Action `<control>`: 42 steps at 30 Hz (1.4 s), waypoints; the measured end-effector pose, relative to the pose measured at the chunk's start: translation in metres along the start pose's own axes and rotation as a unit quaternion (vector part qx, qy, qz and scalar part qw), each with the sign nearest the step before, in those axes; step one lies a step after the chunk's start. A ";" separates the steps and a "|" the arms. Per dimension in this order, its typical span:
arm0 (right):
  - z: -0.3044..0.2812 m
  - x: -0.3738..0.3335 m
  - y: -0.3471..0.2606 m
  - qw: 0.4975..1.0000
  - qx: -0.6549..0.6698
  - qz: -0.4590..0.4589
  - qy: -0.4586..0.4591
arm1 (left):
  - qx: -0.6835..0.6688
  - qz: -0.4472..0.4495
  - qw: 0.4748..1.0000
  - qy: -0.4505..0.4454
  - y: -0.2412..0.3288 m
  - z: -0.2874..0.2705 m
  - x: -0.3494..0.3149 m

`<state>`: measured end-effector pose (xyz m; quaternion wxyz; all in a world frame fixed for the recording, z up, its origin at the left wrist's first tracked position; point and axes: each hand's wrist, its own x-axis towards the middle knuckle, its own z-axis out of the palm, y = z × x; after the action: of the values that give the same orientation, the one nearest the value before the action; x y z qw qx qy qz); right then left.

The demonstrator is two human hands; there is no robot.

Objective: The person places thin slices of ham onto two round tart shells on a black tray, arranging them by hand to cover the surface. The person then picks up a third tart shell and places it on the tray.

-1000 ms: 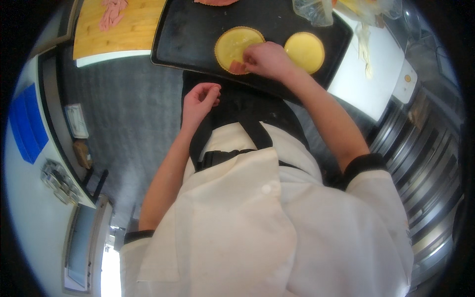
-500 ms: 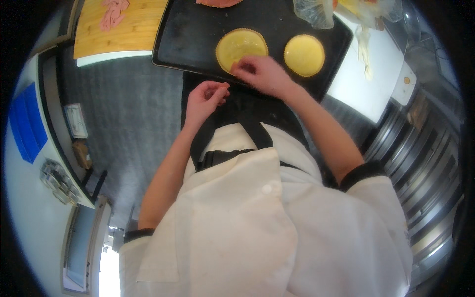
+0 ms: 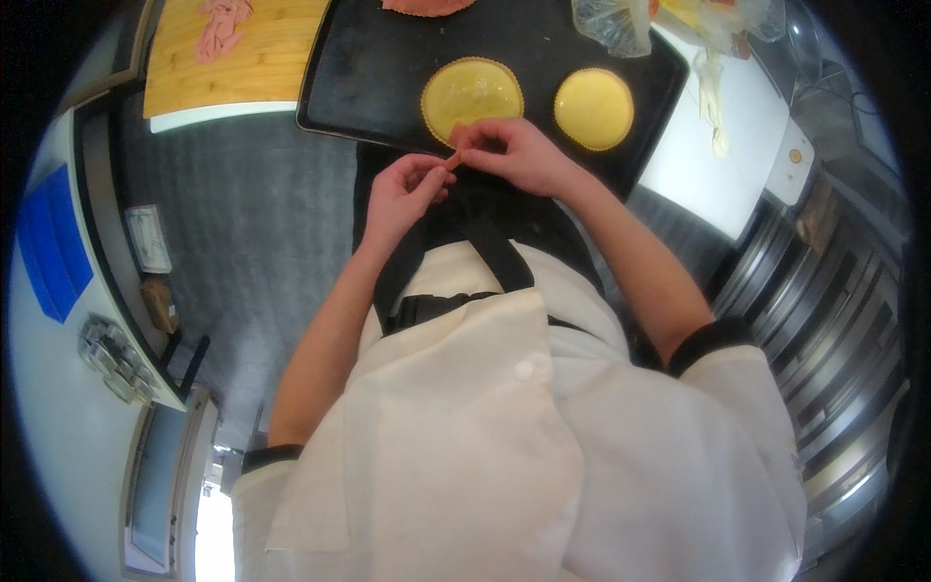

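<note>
In the head view, the larger yellow round pastry base with a crimped edge (image 3: 473,95) serves here as the centre of the clock, and 12 points away from the person. It lies on the black rectangular baking tray (image 3: 378,73), near its close edge.

At about 6 o'clock the two hands meet. The left hand (image 3: 400,194), at 7 o'clock, has its fingers curled, and the thumb and index fingertip are pinching a small thin pink piece of food (image 3: 454,158). The right hand (image 3: 519,157), at 5 o'clock, is pinching at the same place with thumb and fingertips — some pink shows also above its fingers, but whether this is one piece or two, I cannot tell.

At 3 o'clock, apart on the same tray, lies a smaller yellow round base (image 3: 593,109). At 11 o'clock, a pink-covered round (image 3: 427,5) is cut by the upper border. Between 9 and 10 o'clock, thin pink strips (image 3: 223,34) are heaped on a light-brown wooden board (image 3: 276,63). At 2 o'clock there is crumpled clear plastic (image 3: 616,27).
</note>
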<state>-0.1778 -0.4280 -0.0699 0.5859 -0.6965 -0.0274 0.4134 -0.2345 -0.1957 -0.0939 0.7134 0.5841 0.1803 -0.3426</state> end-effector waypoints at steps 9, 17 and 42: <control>-0.021 0.012 0.004 0.994 -0.063 0.010 0.091 | 0.005 0.009 1.000 0.028 -0.008 -0.006 0.001; -0.028 0.036 -0.001 0.944 -0.319 0.048 0.064 | -0.028 -0.045 0.998 0.036 -0.026 -0.017 0.001; -0.027 0.049 0.009 0.918 -0.367 0.055 0.143 | -0.095 -0.050 0.993 0.045 -0.029 -0.022 -0.001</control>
<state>-0.1330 -0.4265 -0.1047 0.2637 -0.9146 -0.0550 0.3016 -0.2523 -0.1769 -0.1197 0.7390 0.5186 0.2732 -0.3322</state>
